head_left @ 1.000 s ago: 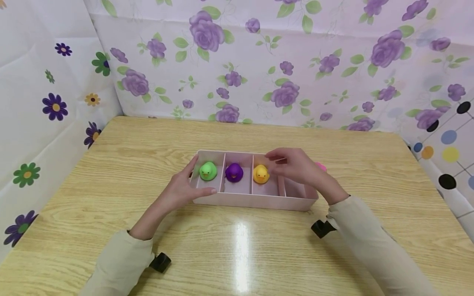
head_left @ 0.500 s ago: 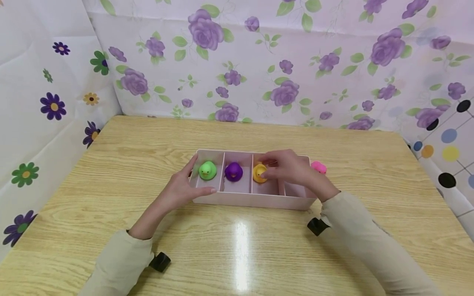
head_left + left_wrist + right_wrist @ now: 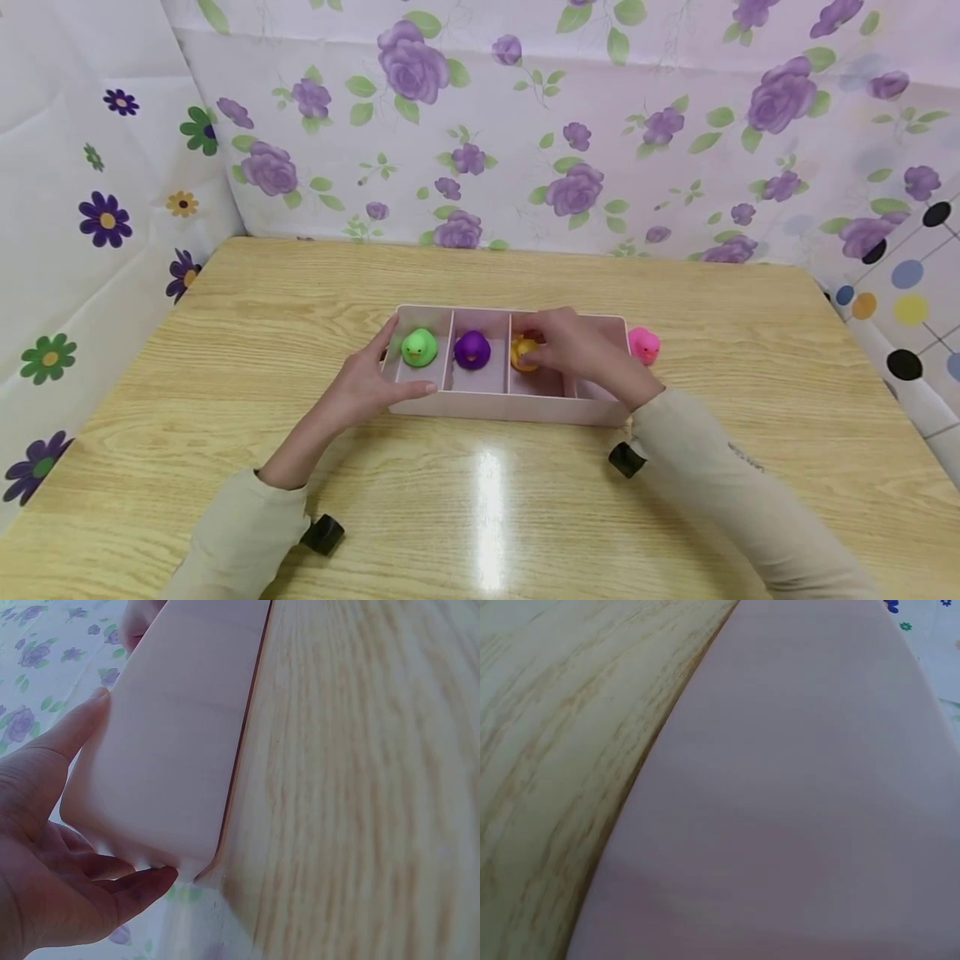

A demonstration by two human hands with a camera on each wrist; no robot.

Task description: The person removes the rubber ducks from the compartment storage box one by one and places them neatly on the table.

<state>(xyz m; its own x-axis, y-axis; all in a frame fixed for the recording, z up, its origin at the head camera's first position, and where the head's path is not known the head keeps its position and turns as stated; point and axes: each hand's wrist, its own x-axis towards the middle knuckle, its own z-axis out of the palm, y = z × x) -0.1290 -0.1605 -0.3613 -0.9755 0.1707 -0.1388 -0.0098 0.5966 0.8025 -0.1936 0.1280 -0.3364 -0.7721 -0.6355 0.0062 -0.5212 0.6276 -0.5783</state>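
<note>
A pale pink divided box (image 3: 502,407) stands on the table. My left hand (image 3: 362,382) holds its left end, thumb along the front rim and fingers at the end wall; the left wrist view shows that hand (image 3: 52,847) against the box (image 3: 165,750). Inside are a green rubber duck (image 3: 418,347), a purple rubber duck (image 3: 472,351) and a yellow rubber duck (image 3: 517,356), each in its own compartment. My right hand (image 3: 573,343) reaches into the third compartment and pinches the yellow duck, partly covering it. Only the box wall (image 3: 780,787) and table appear in the right wrist view.
A pink rubber duck (image 3: 644,345) sits on the wooden table (image 3: 420,508) just beyond the box's right end. Flowered cloth (image 3: 517,125) hangs behind the table, with patterned sheets at both sides.
My right hand has moved left and down onto the yellow duck, and its fingers have closed around it. More of the pink duck shows. The left hand stays on the box.
</note>
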